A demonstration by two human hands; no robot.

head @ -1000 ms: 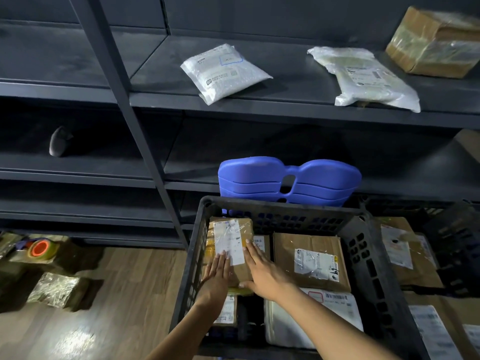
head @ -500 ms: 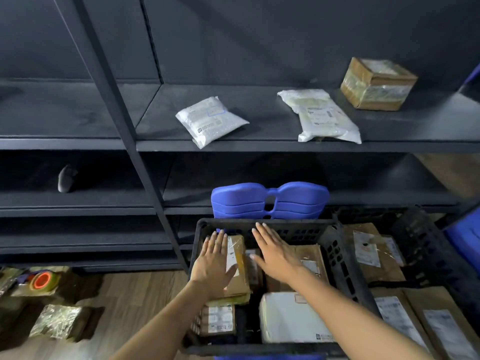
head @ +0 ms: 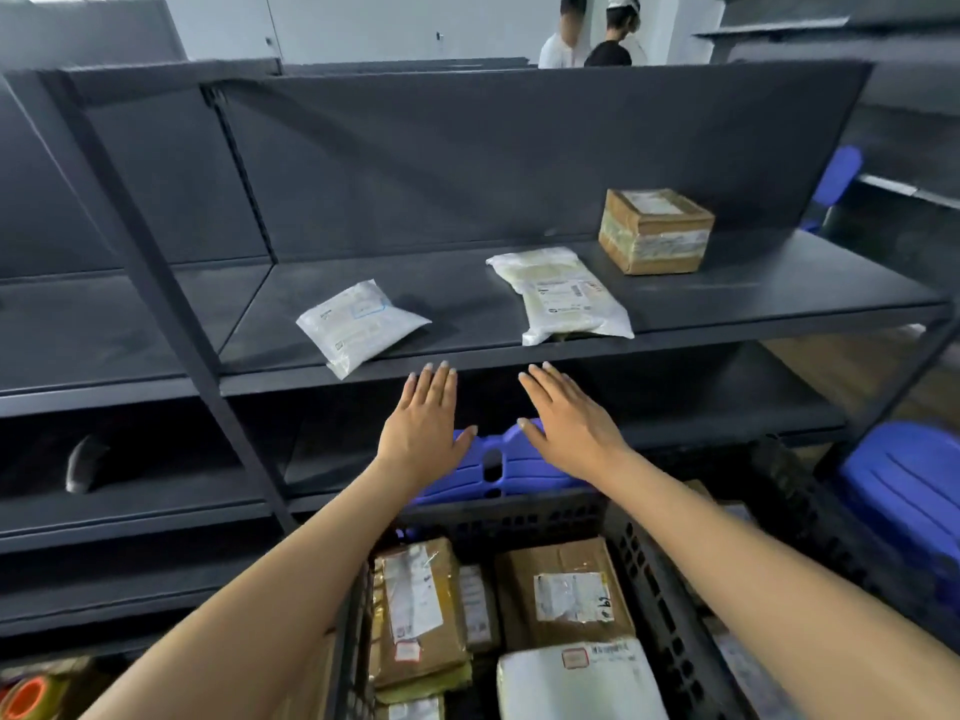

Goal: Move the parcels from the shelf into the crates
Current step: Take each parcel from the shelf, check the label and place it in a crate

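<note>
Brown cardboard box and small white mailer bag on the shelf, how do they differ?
The brown cardboard box is rigid, taped and stands tall; the small white plastic mailer bag is soft and lies flat. The box sits farther back, right; the mailer bag lies at the front edge, left. Both bear labels on the same shelf.

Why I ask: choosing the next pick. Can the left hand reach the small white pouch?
Probably yes: the left hand hovers open near the small white pouch, which lies uncovered at the shelf's front edge.
</note>
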